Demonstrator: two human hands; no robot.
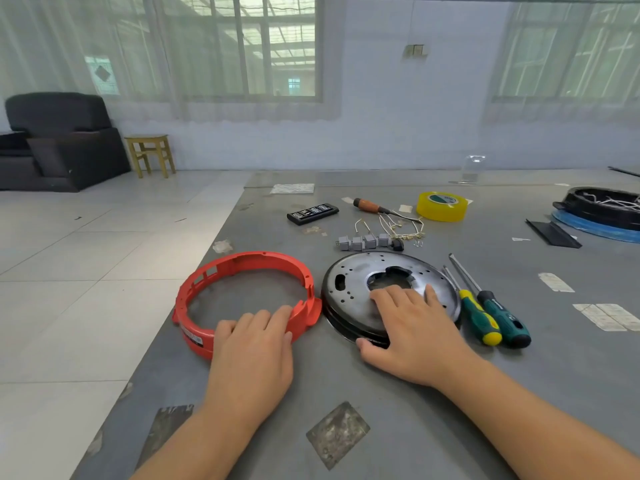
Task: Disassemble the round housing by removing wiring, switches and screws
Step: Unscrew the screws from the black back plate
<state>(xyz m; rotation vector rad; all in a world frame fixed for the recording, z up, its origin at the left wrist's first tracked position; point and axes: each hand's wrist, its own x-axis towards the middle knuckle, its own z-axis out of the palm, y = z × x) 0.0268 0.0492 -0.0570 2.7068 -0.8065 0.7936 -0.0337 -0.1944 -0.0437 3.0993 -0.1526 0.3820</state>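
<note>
Head view: left hand point(252, 355) lies flat, fingers straight, on near rim of red plastic ring housing point(242, 265) – grip relaxed, holding nothing. Right hand point(412, 334) rests spread on round grey metal plate point(349, 289) just right of ring, both on grey tabletop point(346, 375). Grey switches with white wiring point(367, 241) lie behind plate – two green-handled screwdrivers point(491, 317) beside it.

A: What's covered?
B: Left hand point(252, 344) lies over the near rim of the red plastic ring housing point(242, 268); its white label is half hidden, text unreadable. Right hand point(412, 327) covers the near part of the round dark metal plate point(349, 282).
A: Cut off?
B: Black round tray w/ white wires point(602, 206), right edge of frame. Both forearms, bottom edge.
</note>
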